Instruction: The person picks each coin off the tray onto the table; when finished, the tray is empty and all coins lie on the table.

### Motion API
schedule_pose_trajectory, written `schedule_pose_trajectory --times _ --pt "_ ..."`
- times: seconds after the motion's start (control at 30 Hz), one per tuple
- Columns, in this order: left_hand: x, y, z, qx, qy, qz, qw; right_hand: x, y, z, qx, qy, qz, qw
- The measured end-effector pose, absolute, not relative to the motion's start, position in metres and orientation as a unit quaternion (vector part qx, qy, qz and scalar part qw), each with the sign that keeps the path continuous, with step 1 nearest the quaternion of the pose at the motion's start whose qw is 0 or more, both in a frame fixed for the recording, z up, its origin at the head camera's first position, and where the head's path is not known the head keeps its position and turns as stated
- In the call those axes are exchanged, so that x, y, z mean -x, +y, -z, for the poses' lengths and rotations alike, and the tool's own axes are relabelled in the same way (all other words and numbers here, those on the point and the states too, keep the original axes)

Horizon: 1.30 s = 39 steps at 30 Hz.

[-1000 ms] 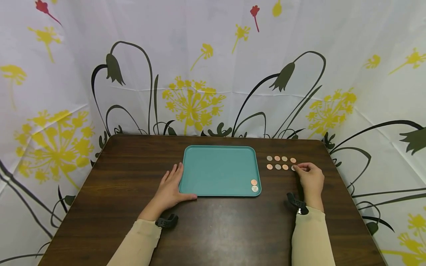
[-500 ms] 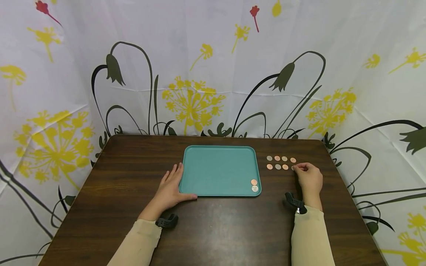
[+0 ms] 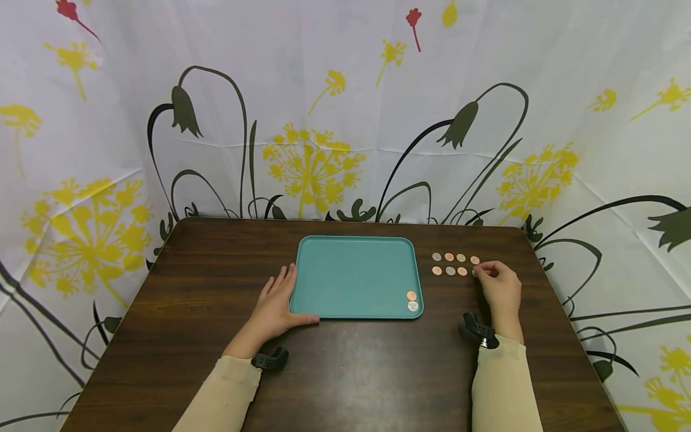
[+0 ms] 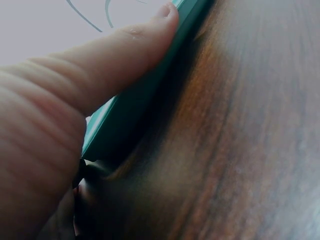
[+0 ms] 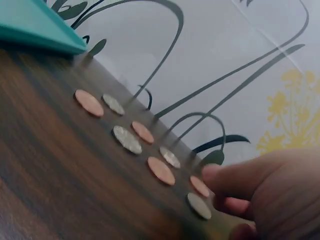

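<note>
A teal tray (image 3: 356, 315) lies on the table, with a copper coin (image 3: 412, 296) and a silver coin (image 3: 412, 306) in its near right corner. My left hand (image 3: 275, 307) rests against the tray's left side, fingers extended and thumb along the near rim. Right of the tray, several copper and silver coins lie in two rows. At the right end of the nearer row, my right hand (image 3: 502, 292) pinches at a silver coin (image 5: 199, 205), its fingertips partly covering it in the head view. A copper coin (image 5: 200, 186) sits just behind that one.
The dark wooden table (image 3: 345, 378) ends at the back against a white curtain (image 3: 345, 78) printed with flowers. The far row's silver coin (image 3: 436, 257) is close to the tray's right side. A dark strap (image 3: 477, 328) circles my right wrist.
My right hand has shifted slightly left and away from me over the end silver coin, which shows less now. The left hand, tray and other coins have stayed in place.
</note>
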<state>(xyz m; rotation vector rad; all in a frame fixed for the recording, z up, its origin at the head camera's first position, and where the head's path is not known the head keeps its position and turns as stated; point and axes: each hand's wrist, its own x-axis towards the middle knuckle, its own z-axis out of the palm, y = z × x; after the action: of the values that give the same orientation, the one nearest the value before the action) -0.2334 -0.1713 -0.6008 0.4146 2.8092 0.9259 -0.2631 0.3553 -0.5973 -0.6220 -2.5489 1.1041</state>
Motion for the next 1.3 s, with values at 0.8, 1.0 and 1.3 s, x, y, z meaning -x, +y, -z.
schedule_pose_trajectory --times 0.8,1.0,1.3 --pt "0.233 -0.171 0.6 -0.138 0.935 -0.316 0.08 0.269 0.262 0.561 -0.177 -0.907 -0.354 -0.142" --pt "0.233 -0.171 0.599 -0.14 0.934 -0.318 0.08 0.269 0.26 0.567 -0.19 -0.913 -0.322 -0.16" --pt "0.234 -0.17 0.599 -0.136 0.936 -0.315 0.081 0.273 0.251 0.573 -0.178 -0.929 -0.304 -0.114"
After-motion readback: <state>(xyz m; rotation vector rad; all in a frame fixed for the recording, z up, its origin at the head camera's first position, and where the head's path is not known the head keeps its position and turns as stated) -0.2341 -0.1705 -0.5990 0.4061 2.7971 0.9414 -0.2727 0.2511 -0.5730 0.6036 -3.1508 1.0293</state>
